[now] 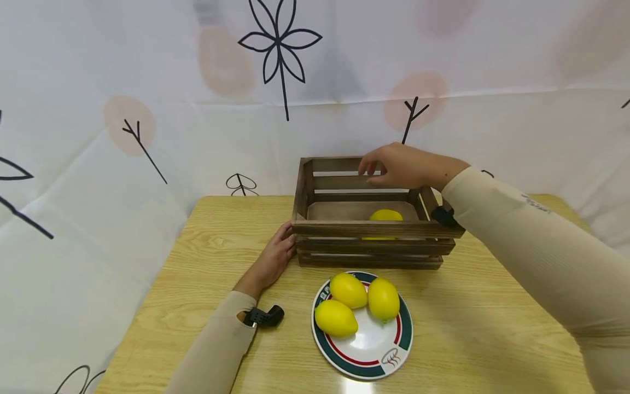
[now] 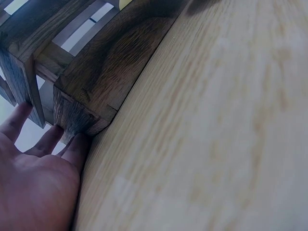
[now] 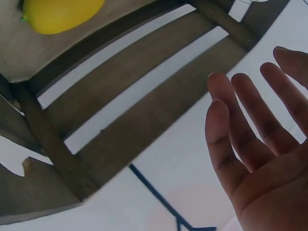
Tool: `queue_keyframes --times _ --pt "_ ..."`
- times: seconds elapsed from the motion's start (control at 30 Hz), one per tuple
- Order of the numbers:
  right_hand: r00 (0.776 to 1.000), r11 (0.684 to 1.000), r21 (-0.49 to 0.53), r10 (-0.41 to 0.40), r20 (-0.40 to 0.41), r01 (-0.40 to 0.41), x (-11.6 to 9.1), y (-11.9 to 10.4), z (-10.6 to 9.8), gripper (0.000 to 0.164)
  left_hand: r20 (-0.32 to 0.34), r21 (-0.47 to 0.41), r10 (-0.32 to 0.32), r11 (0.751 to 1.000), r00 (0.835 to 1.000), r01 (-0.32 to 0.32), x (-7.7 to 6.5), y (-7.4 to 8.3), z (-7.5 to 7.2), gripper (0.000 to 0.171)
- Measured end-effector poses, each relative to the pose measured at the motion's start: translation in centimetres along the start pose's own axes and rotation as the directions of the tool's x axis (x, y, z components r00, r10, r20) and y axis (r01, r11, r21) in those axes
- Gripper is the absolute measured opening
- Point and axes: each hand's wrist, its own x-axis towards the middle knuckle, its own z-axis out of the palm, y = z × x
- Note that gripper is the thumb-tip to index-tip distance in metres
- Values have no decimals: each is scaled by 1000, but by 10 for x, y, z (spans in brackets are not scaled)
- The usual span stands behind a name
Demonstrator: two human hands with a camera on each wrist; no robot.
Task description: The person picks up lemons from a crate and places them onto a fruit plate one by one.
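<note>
A dark slatted wooden crate [image 1: 369, 258] stands on the table, with one yellow lemon [image 1: 386, 215] lying on its floor. My left hand [image 1: 274, 258] rests against the crate's left side, and its straight fingertips touch the slats in the left wrist view. Above the crate's right half hovers my right hand [image 1: 401, 164], fingers loosely bent and holding nothing. The right wrist view shows that palm [image 3: 274, 187] bare, beside the crate's slats. In front of the crate is a round plate [image 1: 364, 350] with a green and red rim. Three lemons [image 1: 337, 318] lie on it.
The wood-grain table [image 1: 236, 235] carries the crate and plate. A white cloth [image 1: 172, 65] with leaf and flower drawings hangs behind. Black wrist cameras [image 1: 266, 316] are strapped to both arms; the right forearm [image 1: 521, 235] reaches over the crate's right end.
</note>
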Motion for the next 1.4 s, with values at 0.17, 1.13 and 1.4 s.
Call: queue_keyframes --times 0.17,1.13,1.4 --pt "999 999 34 30 40 -31 6 9 3 24 -3 13 -1 1000 1000 2 -1 0 -2 56" --pt "894 945 230 116 432 -234 34 44 24 38 6 13 16 1000 1000 -16 0 -2 -2 57" --pt "822 931 218 129 555 -294 41 45 34 48 4 10 17 1000 1000 -17 -2 -1 -2 58"
